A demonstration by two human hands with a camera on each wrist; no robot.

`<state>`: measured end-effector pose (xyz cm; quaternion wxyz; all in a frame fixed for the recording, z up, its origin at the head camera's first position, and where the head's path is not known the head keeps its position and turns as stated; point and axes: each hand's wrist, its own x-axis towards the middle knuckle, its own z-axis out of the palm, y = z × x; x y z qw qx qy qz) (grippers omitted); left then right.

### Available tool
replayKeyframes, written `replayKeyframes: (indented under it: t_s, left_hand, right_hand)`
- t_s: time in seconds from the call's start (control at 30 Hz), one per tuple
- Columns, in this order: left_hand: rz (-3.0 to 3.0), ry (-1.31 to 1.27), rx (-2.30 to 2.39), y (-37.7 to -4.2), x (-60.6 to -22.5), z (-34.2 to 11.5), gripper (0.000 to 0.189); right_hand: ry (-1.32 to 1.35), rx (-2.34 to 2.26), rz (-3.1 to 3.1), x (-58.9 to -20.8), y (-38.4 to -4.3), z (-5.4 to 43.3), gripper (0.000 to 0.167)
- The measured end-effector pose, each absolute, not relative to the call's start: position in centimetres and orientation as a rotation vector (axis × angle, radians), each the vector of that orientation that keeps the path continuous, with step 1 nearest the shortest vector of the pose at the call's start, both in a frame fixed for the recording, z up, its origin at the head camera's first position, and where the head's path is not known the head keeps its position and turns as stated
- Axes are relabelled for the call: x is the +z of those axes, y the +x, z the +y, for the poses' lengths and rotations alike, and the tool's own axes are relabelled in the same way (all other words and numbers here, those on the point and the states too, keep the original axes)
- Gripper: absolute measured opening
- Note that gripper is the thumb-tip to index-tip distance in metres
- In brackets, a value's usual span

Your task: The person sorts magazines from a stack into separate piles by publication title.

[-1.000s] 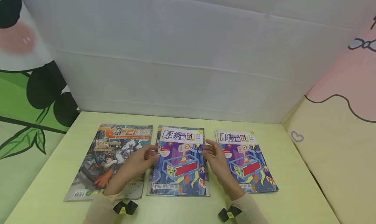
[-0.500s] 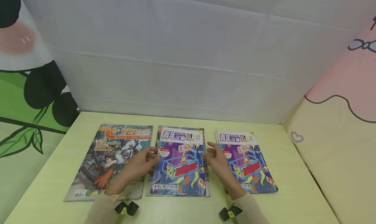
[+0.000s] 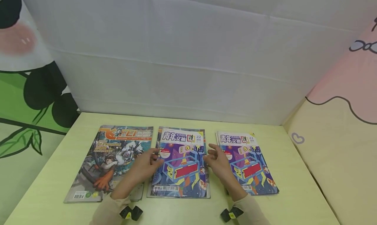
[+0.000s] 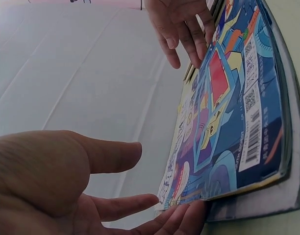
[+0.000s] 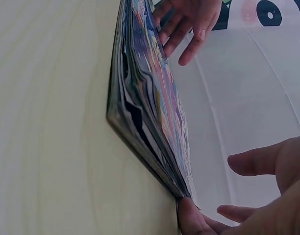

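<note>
In the head view a magazine (image 3: 184, 180) with a purple and blue cover lies on top of a slightly larger magazine in the middle stack. My left hand (image 3: 143, 166) is at the left edge of this stack, its fingertips touching the side and its thumb (image 4: 115, 155) raised apart from the cover. Across from it, my right hand (image 3: 219, 164) has its fingers against the right edge, thumb (image 5: 253, 161) also lifted. Neither hand grips the pages. From the right wrist view, the stack's page edges (image 5: 140, 122) look layered and uneven.
To the left lies a stack of larger magazines (image 3: 91, 172), partly under my left forearm. On the right, another stack (image 3: 250, 171) with the same purple cover lies behind my right forearm. The pale table (image 3: 294, 185) meets a white cloth wall (image 3: 191, 71) behind.
My left hand has shifted slightly right and nearer to me, its thumb now over the cover's edge. My right hand has dropped slightly. The stacks look unmoved.
</note>
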<state>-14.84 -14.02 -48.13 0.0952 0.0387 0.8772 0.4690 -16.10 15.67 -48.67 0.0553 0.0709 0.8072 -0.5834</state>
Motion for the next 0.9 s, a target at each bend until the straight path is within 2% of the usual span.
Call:
replayKeyframes:
  t_s: [0.47, 0.9]
  left_hand:
    - [2.571, 0.164, 1.508, -14.2, -48.8, -12.8, 0.053]
    - [2.492, 0.123, 1.576, -14.2, -48.8, -12.5, 0.062]
  right_hand:
    - [0.153, -1.707, 2.454, -48.5, -16.0, 16.3, 0.067]
    - [0.204, -1.641, 2.501, -48.6, -16.4, 16.9, 0.064]
